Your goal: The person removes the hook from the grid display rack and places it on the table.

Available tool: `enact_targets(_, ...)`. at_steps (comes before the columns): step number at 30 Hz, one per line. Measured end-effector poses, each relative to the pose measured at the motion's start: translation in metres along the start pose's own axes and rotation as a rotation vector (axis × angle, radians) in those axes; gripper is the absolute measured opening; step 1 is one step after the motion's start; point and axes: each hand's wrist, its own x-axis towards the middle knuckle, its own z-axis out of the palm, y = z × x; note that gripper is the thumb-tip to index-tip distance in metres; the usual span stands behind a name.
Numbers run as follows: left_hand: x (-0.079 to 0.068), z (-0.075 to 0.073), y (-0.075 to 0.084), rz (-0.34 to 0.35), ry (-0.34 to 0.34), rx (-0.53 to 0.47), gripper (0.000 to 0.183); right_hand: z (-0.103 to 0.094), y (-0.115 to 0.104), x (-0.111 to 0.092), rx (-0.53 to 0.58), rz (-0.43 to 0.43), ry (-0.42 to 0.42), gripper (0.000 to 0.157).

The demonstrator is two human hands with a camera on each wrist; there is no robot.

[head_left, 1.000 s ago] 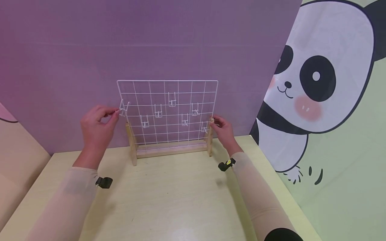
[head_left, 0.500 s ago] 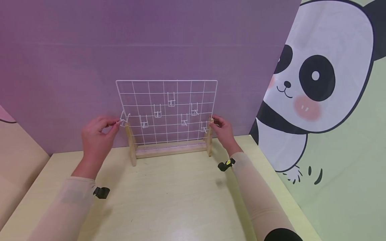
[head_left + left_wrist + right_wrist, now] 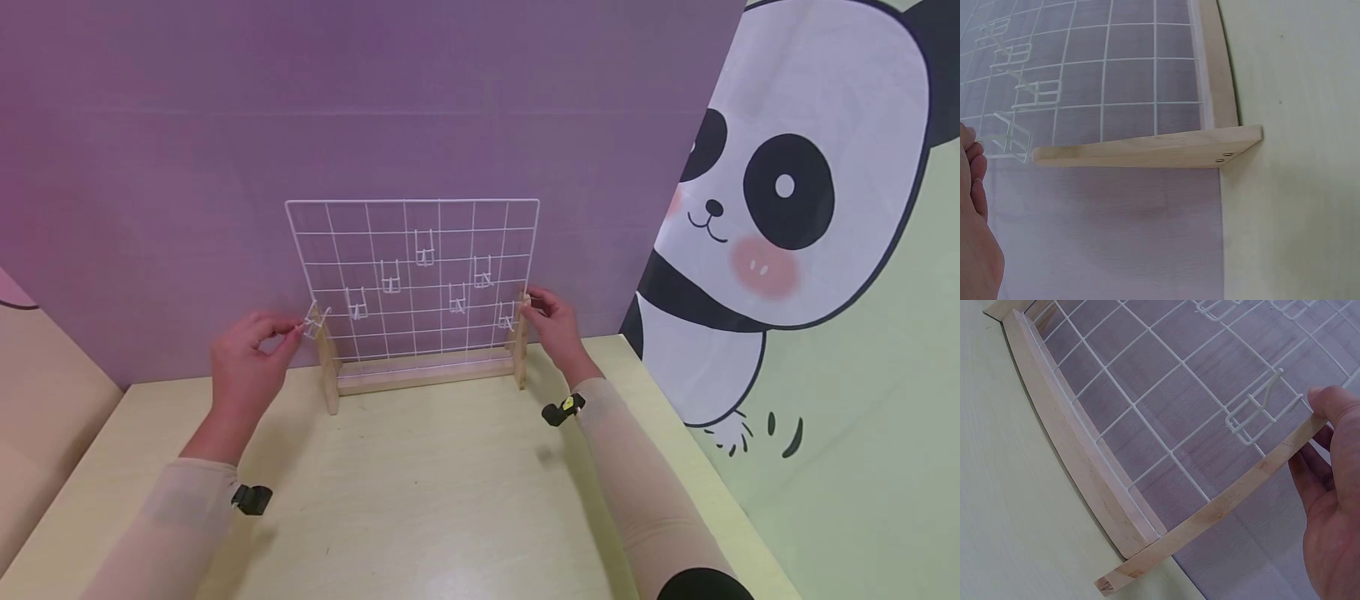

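A white wire grid panel (image 3: pixel 412 201) stands upright in a wooden stand (image 3: pixel 427 378) at the table's back. With thumb and fingertips, my left hand (image 3: pixel 249 367) pinches a white wire hook (image 3: pixel 313 324) at the panel's left edge, beside the top of the left wooden upright (image 3: pixel 1141 150). In the left wrist view the hook's wires show just beyond the fingertips. My right hand (image 3: pixel 557 330) grips the upper end of the right upright (image 3: pixel 1235 494), thumb on the near side and fingers behind. Several similar hooks hang on the grid, one (image 3: pixel 1260 434) close to the right thumb.
The pale wooden table (image 3: pixel 420 500) extends in front of the stand. A purple backdrop (image 3: pixel 412 100) rises right behind the panel. To the right is a pale green wall with a panda picture (image 3: pixel 847 283).
My left hand has moved down along the panel's left edge with the hook, from well above the upright to beside its top. The right hand keeps its grip in the same place.
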Motion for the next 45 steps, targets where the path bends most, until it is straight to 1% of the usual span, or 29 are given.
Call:
enact_targets(6, -0.006, 0.005, -0.005, 0.01, -0.02, -0.025, 0.011, -0.001, 0.001, 0.001, -0.004, 0.024, -0.005, 0.037)
enact_targets(11, -0.009, 0.01, -0.01, 0.014, -0.047, -0.016, 0.01, -0.001, -0.001, 0.0, -0.018, 0.038, -0.008, 0.038)
enact_targets(15, -0.012, 0.014, -0.014, 0.052, -0.074, -0.014, 0.011, -0.002, -0.001, 0.001, -0.018, 0.034, -0.008, 0.037)
enact_targets(19, -0.015, 0.02, -0.018, 0.086, -0.086, -0.025, 0.013, -0.002, -0.001, 0.003, -0.01, 0.027, -0.009, 0.037)
enact_targets(22, -0.017, 0.024, -0.019, 0.083, -0.103, -0.037, 0.015, -0.002, 0.0, 0.003, -0.002, 0.027, -0.008, 0.037)
enact_targets(25, -0.02, 0.028, -0.018, 0.076, -0.134, -0.041, 0.015, -0.003, 0.0, 0.004, 0.006, 0.025, -0.007, 0.037)
enact_targets(32, -0.026, 0.031, -0.015, 0.039, -0.215, -0.016, 0.016, -0.003, 0.001, 0.004, -0.006, 0.027, -0.003, 0.036)
enact_targets(37, -0.029, 0.034, -0.02, 0.059, -0.233, 0.005, 0.016, -0.001, 0.0, 0.004, 0.004, 0.028, -0.003, 0.036)
enact_targets(40, -0.03, 0.037, -0.024, 0.058, -0.243, 0.017, 0.015, -0.001, 0.0, 0.005, 0.006, 0.033, -0.003, 0.036)
enact_targets(45, -0.034, 0.041, -0.029, 0.051, -0.287, 0.027, 0.013, -0.002, 0.002, 0.006, 0.013, 0.027, -0.006, 0.036)
